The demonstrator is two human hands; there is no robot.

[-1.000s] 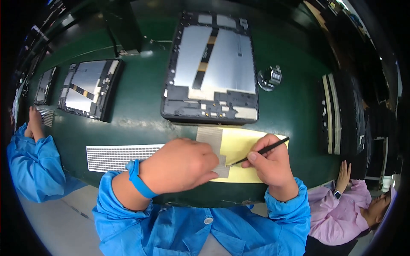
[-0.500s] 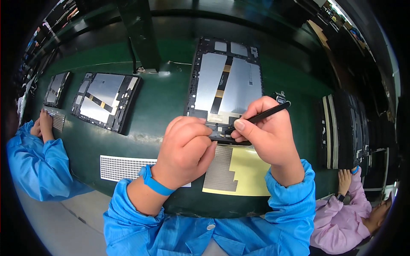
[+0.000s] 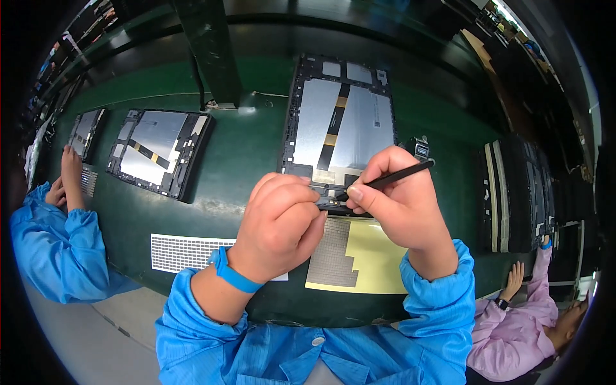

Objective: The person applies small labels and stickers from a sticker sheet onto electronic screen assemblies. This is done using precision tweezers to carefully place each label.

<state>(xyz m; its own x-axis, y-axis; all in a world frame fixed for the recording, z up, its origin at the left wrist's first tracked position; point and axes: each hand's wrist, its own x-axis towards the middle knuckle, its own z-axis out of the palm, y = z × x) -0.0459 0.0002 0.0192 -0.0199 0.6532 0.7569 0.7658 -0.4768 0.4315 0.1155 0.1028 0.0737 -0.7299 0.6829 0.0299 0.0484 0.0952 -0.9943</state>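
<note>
Right fingers (image 3: 384, 164) pinch slim black tool (image 3: 409, 171); panel (image 3: 360, 131) silver, black-framed.

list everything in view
device panels: three, silver and black, ahead and left
panel stack: one, dark, right
gadget: one, silver, right of centre
slim tool: one, black, centre
gridded sheet: one, white, left
backing sheet: one, yellow and grey, centre
table: one, green, underneath
post: one, green, rear
nearby people: two, blue clothes left, pink right
wristband: one, blue, left wrist
sleeves: two, blue, bottom
left hand: one, bare, centre
right hand: one, bare, centre
</note>
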